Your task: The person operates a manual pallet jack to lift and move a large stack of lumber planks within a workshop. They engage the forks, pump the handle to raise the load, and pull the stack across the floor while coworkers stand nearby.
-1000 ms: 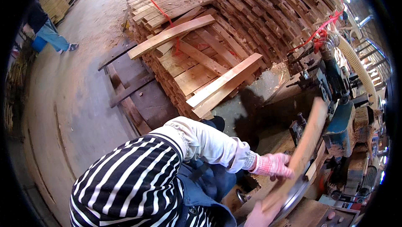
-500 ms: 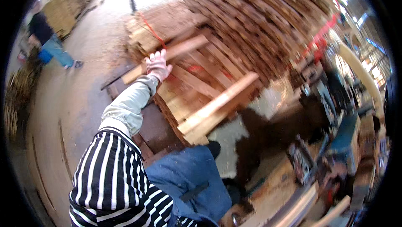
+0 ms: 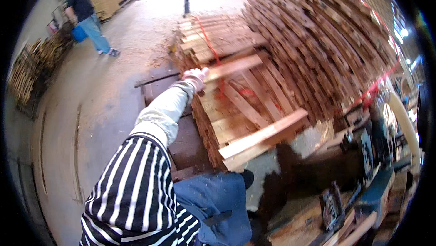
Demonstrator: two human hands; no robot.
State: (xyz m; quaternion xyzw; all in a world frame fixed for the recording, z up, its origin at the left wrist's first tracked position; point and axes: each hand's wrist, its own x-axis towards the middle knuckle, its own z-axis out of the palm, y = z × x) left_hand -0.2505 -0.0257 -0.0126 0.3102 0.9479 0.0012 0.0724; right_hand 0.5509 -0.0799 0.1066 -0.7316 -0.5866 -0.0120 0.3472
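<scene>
My left hand (image 3: 195, 77), at the end of a light grey sleeve, is closed on the near-left end of a wooden board (image 3: 234, 67). This board lies across the far part of a stack of planks (image 3: 213, 128). Its gripped end is partly hidden by my fingers. A second pale board (image 3: 268, 132) lies across the near end of the stack, with several loose narrow planks (image 3: 245, 105) slanting between the two. My right hand is out of the picture.
A tall stack of rough planks (image 3: 318, 41) rises to the right. Behind the board lies another bundle of planks (image 3: 218, 35) with a red strap (image 3: 206, 39). A person (image 3: 88, 17) stands at far left. Machinery (image 3: 334, 209) and wood offcuts fill the lower right.
My left hand has gone from spread fingers to closed at the far board's end. That board no longer sticks out left past my hand. The whole view has swung, shifting everything rightward and down.
</scene>
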